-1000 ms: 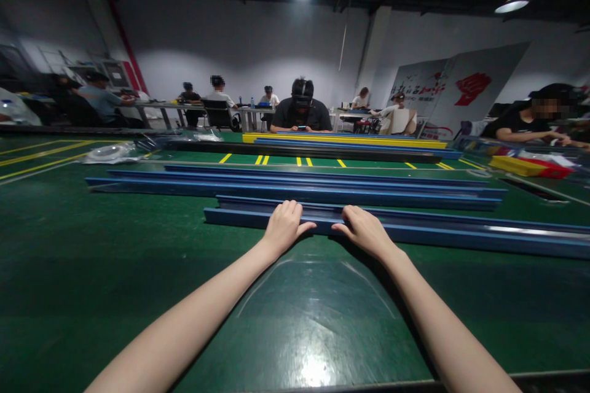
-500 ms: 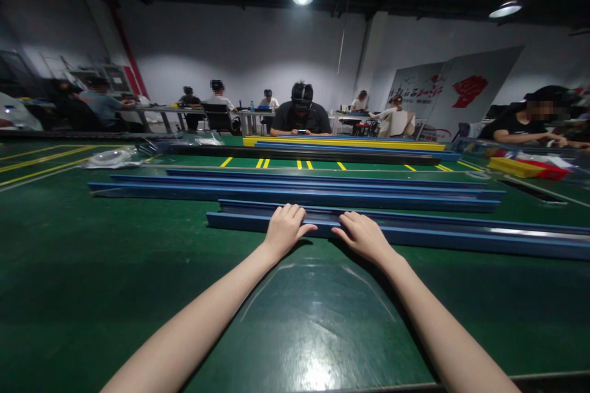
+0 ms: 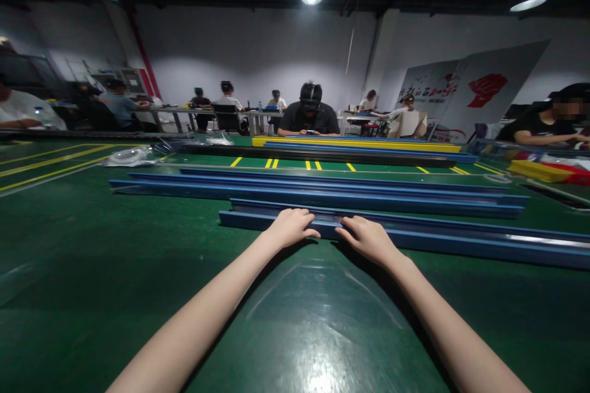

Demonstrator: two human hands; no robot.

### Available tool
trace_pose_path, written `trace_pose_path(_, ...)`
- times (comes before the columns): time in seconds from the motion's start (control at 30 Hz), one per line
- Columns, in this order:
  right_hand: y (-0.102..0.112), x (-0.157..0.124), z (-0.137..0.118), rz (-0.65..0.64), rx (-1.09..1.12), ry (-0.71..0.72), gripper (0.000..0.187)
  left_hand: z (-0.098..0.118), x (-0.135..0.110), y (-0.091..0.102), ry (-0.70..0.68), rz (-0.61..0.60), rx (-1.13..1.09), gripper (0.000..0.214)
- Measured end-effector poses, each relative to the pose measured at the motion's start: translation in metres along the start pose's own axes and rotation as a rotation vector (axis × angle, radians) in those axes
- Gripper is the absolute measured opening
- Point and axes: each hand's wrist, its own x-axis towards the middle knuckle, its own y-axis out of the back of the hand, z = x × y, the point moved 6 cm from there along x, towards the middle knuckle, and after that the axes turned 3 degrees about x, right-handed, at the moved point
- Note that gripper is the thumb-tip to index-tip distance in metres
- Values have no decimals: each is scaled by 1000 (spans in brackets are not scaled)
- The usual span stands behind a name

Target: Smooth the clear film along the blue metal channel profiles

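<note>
My left hand and right hand sit close together on the nearest blue rail, fingers curled over its near wall and thumbs on its front face, both closed on it. The rail lies across the middle of the green table, parallel to my edge and running toward the right edge, just in front of the other blue rails. With so much length to the right of my grip, I judge an even, level hold best, or that end will swing.

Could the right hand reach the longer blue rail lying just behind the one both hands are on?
Probably yes. The right hand is curled over the near blue rail, and the longer blue rail lies just beyond it with nothing between them. The arm looks nearly straight, though.
</note>
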Motion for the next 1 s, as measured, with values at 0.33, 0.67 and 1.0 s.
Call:
trace_pose_path(0.33, -3, 14, -19, -28, -24, 134, 34, -26, -22, 1, 56, 0, 26, 36)
trace_pose_path(0.67, -3, 28, -37, -69, -7, 169, 33, -48, -48, 1, 219, 83, 73, 40)
trace_pose_path(1.0, 1, 52, -60, -131, 5, 158, 42, -60, -69, 2, 280, 77, 29, 35)
